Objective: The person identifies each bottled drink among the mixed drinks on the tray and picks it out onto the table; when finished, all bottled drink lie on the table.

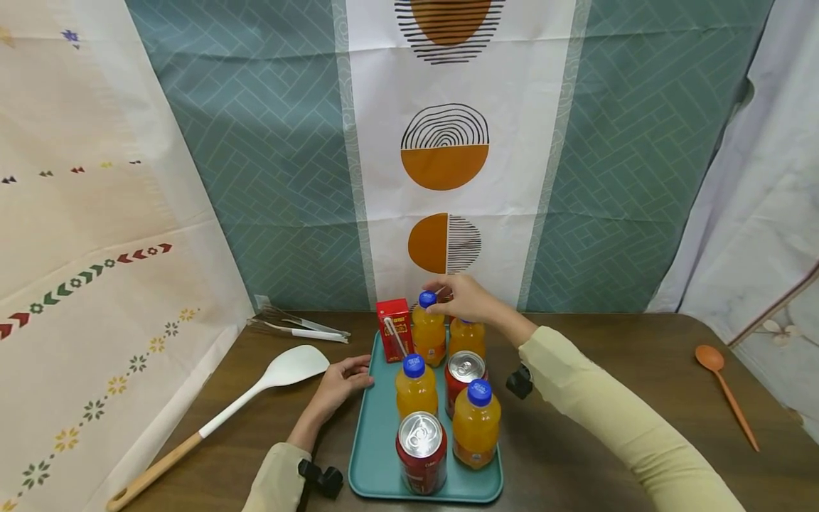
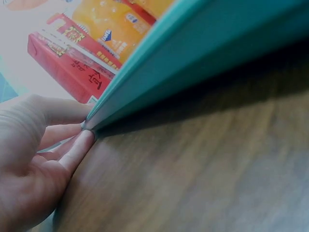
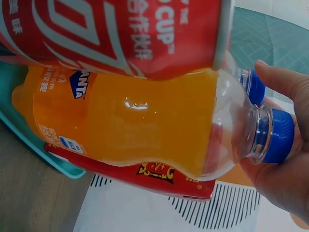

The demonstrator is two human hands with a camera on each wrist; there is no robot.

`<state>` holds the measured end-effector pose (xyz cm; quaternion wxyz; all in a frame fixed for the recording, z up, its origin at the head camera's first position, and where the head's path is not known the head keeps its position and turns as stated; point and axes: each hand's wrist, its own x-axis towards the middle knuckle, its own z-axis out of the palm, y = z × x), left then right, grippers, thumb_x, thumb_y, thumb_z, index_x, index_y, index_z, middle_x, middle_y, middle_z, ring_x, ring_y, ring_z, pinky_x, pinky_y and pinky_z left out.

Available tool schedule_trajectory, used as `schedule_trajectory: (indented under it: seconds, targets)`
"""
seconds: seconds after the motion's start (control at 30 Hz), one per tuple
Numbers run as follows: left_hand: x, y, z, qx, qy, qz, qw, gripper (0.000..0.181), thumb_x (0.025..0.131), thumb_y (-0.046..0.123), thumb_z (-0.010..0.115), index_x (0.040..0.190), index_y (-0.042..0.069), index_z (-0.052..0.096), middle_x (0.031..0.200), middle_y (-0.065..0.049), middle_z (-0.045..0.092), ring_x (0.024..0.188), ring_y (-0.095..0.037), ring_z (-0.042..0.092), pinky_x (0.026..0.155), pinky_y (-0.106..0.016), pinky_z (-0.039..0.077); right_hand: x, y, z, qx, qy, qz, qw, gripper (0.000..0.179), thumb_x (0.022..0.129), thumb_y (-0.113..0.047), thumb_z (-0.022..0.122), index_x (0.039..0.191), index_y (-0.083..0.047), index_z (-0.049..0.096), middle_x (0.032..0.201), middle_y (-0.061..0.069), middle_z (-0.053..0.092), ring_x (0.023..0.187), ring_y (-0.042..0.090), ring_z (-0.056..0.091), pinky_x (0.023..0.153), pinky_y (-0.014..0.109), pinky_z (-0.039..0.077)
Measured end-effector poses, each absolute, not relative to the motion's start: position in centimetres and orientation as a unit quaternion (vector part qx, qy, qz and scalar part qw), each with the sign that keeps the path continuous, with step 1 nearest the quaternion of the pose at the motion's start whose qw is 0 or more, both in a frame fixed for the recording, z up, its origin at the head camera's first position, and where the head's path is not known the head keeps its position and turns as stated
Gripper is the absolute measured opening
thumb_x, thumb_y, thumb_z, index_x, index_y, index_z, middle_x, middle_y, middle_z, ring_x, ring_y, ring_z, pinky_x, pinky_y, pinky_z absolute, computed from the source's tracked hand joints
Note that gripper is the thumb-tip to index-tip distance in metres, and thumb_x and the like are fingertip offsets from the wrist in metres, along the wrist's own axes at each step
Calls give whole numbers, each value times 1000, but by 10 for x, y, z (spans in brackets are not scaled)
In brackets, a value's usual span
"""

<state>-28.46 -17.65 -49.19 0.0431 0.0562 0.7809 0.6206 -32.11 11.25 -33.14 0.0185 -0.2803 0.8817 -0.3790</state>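
A: Right hand (image 1: 470, 302), quick?
B: Thumb and fingers bent round the blue cap (image 1: 428, 299) of a rear orange bottle (image 1: 429, 338), little gap left. How hard they squeeze, can't tell.
A: Bottle's where?
B: Back of the teal tray (image 1: 376, 448), looks upright, between the red carton (image 1: 394, 331) and a second orange bottle (image 1: 467, 338), both just beside it.
A: Left hand (image 1: 345, 384)?
B: Thumb and fingertips pinch the tray's left rim, far half. Nothing else held.
A: Handling?
B: Looks well filled, so I'd guess weighty for its size. Smooth plastic, some give in the sides, not fragile, slippery if damp. Cap's a decent hold for a straight lift; shoulder or waist would be surer, but the neighbours crowd the sides.
A: And the tray?
B: Probably stiff, heavy with the bottles and red cola cans (image 1: 424, 466). Best held by both side rims, dead level; tall bottles could topple.
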Motion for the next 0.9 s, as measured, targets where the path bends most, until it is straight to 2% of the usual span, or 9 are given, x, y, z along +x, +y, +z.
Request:
schedule_trajectory:
  seconds: [0.2,0.37,0.57,0.9]
  targets:
    - [-285,-176,-494,55,775,628,46,49,83,-2,71,129,-9,57,112,-27,65,88,-5,60,75,-12,50,-325,111,-332,-282,881,-378,34,41,88,-12,71,125,1,62,119,20,66,94,27,66,68,36,59]
    - [-287,-176,-495,55,774,629,42,48,82,-1,71,128,-10,58,111,-26,65,87,-5,61,76,-11,51,-328,109,-332,-292,888,-354,30,42,86,-11,73,124,1,62,118,19,67,92,25,66,64,30,58]
    - [-287,-176,-496,62,774,629,38,49,83,-3,70,128,-12,56,112,-28,64,89,-6,60,77,-11,51,-330,108,-330,-295,897,-327,24,40,86,-12,74,122,1,63,114,17,70,96,26,66,71,27,58]
    - [-286,-174,-494,51,777,626,32,47,82,-2,71,127,-10,58,111,-27,65,90,-9,59,76,-11,50,-330,103,-322,-296,919,-259,17,32,85,-14,74,114,-3,67,107,11,72,93,22,65,87,34,55]
